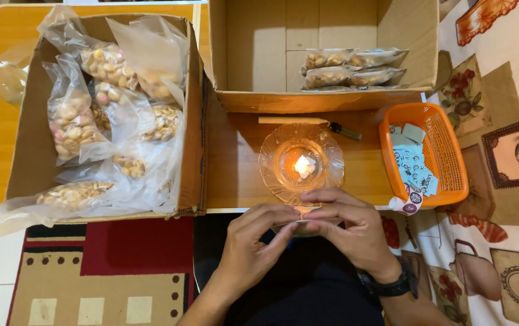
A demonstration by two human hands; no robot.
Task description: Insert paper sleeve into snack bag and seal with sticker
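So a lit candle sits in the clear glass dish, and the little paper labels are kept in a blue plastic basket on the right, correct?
Not quite. In the head view the plastic basket holding the paper labels is orange, not blue. The lit candle does sit in the clear glass dish.

Bench (pixel 235 175): glossy orange-brown wood. Dish (pixel 326 158): clear ribbed glass, shiny. Both boxes (pixel 36 151), (pixel 259 99): matt brown cardboard, worn edges. Snack bags (pixel 72 121): thin clear plastic, crinkly, glossy. Basket (pixel 453 163): orange plastic mesh, w/ paper labels (pixel 413 163). Floor mat (pixel 108 271): matt woven cloth.
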